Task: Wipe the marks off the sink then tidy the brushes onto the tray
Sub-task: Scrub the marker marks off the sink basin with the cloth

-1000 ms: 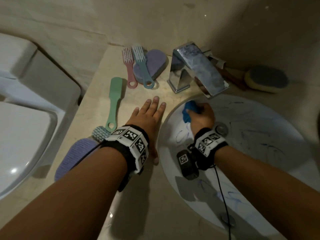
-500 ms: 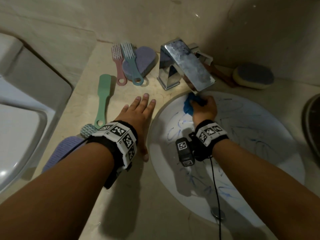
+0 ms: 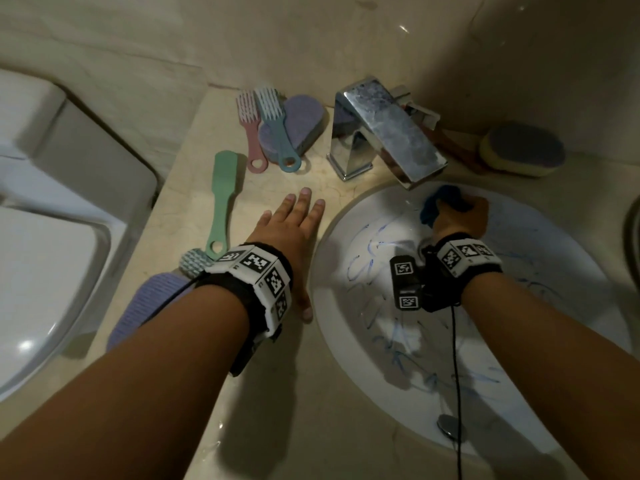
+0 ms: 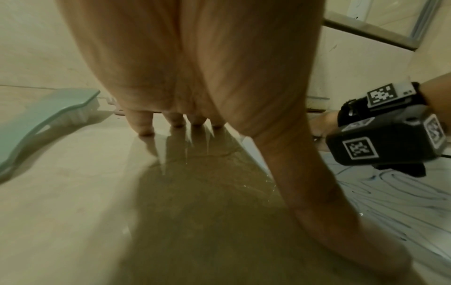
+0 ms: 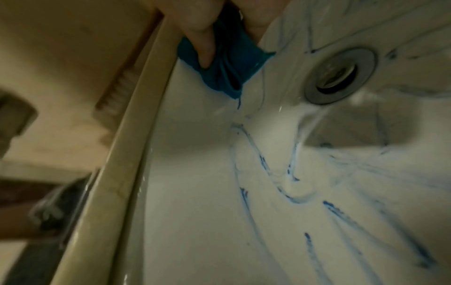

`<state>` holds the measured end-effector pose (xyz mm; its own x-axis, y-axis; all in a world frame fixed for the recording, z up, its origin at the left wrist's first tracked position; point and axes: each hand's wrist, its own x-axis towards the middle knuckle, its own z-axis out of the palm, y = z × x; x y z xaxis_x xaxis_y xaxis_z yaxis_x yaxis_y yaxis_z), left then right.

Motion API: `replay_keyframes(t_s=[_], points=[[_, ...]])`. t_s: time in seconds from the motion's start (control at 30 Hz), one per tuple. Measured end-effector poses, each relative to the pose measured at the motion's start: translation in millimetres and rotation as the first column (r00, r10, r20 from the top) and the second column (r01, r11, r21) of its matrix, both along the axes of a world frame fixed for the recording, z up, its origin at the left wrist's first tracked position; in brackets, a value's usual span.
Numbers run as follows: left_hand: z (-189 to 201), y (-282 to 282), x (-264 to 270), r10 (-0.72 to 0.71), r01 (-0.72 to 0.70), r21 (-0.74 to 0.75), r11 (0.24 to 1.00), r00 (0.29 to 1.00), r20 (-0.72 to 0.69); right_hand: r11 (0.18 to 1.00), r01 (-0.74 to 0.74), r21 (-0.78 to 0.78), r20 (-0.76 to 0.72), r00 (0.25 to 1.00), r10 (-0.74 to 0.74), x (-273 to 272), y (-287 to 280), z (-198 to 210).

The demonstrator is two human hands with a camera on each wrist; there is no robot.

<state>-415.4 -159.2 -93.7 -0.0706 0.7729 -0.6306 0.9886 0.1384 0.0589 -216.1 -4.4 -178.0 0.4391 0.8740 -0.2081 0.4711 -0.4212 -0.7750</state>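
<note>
A white sink is streaked with blue marks. My right hand grips a crumpled blue cloth and presses it against the far wall of the basin, just right of the tap's spout. In the right wrist view the cloth sits under my fingers, below the rim, with marks beneath it. My left hand lies flat and open on the counter left of the basin. A green brush, a pink brush and a teal brush lie on the counter.
A chrome tap overhangs the basin's far edge. A purple oval pad lies under the teal brush, and a purple ribbed piece sits by my left wrist. A yellow sponge is at the back right, a toilet on the left. The drain is near the cloth.
My right hand has slid the cloth rightward along the basin's far wall, from left of the spout to its right. The left hand stays flat on the counter.
</note>
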Motion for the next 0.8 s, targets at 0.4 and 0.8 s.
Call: replay_keyframes(t_s=[0.4, 0.8], points=[[-0.1, 0.5, 0.4, 0.007, -0.007, -0.001, 1.000, 1.000, 0.000, 0.648, -0.759, -0.060, -0.029, 0.650, 0.759, -52.3, -101.1, -23.5], [2.1, 0.1, 1.6, 0.023, -0.023, -0.010, 1.000, 1.000, -0.002, 0.442, -0.888, -0.127, 0.037, 0.441, 0.897, -32.2, -125.1, -31.7]])
